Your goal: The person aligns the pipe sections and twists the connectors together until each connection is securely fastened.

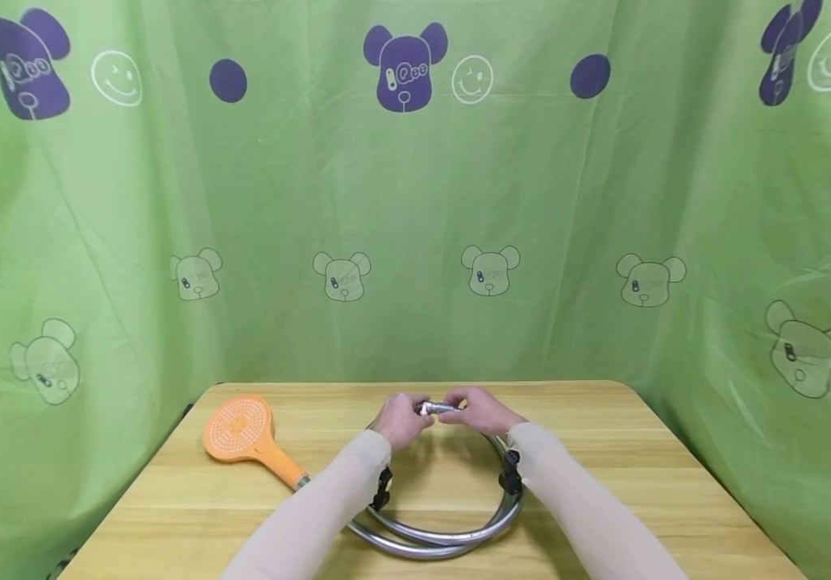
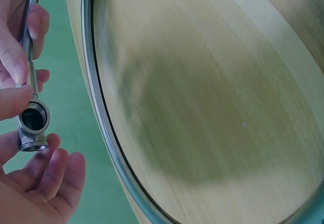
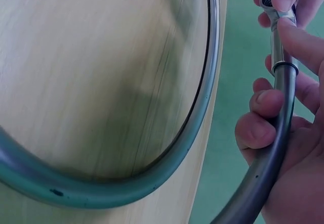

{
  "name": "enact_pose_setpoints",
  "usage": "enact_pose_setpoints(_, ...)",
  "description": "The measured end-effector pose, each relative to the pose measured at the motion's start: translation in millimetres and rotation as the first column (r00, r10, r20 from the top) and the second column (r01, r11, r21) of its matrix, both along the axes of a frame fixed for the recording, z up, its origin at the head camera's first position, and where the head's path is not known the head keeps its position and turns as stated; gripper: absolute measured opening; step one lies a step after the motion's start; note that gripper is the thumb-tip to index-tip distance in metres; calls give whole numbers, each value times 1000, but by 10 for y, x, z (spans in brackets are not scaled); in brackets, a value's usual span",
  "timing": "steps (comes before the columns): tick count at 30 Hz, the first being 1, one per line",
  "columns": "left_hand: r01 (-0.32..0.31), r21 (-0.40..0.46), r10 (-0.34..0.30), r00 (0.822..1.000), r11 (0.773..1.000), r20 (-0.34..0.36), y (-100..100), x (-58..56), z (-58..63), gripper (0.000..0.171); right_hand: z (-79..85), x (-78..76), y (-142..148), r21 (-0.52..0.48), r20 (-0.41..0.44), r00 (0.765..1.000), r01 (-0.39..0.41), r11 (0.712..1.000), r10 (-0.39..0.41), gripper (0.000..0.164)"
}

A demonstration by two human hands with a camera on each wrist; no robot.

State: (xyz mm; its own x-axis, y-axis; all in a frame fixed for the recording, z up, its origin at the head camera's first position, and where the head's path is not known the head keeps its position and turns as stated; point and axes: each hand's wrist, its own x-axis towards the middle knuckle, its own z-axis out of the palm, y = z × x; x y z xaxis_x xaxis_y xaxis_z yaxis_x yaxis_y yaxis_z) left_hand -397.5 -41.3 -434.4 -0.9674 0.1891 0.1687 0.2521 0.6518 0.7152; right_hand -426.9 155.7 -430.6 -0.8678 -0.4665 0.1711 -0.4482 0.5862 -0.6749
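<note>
My left hand (image 1: 400,420) pinches a small chrome tee-shaped fitting (image 2: 33,117) between thumb and forefinger, its other fingers spread loosely below. One round opening of the fitting faces the left wrist camera. My right hand (image 1: 484,412) grips the end of a silver shower hose (image 3: 284,89), fingers curled round it just behind its metal end sleeve (image 3: 278,51). Fitting and sleeve meet in line between the hands, raised near the table's far edge. An orange shower head (image 1: 238,428) lies face up left of my left hand, its handle pointing toward the hose.
The hose's loops (image 1: 451,538) lie coiled on the wooden table (image 1: 604,499) beneath my forearms. Black wrist cameras (image 1: 510,472) hang under both wrists, close to the coil. A green printed curtain (image 1: 415,193) encloses the table at the back and sides.
</note>
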Motion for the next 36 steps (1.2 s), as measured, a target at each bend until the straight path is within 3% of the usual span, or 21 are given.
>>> enact_pose_setpoints(5,14,41,-12,999,999,-47,58,-3,20,57,-16,-2,79,-40,0,997,75,996,-75,14)
enact_pose_setpoints(11,16,94,-10,998,995,-62,93,18,75,52,-49,11,180,-83,4,986,165,983,-165,14)
enact_pose_setpoints(17,-20,54,23,998,998,-57,62,64,109,41,-36,44,260,-105,30,976,218,970,-216,23)
enact_pose_setpoints(32,8,-10,-9,998,1000,-59,-89,52,31,39,-109,15,506,-118,54,932,363,924,-359,21)
enact_pose_setpoints(36,23,-16,-24,998,1000,-63,-126,64,18,38,-180,-15,595,-138,103,917,397,907,-385,19)
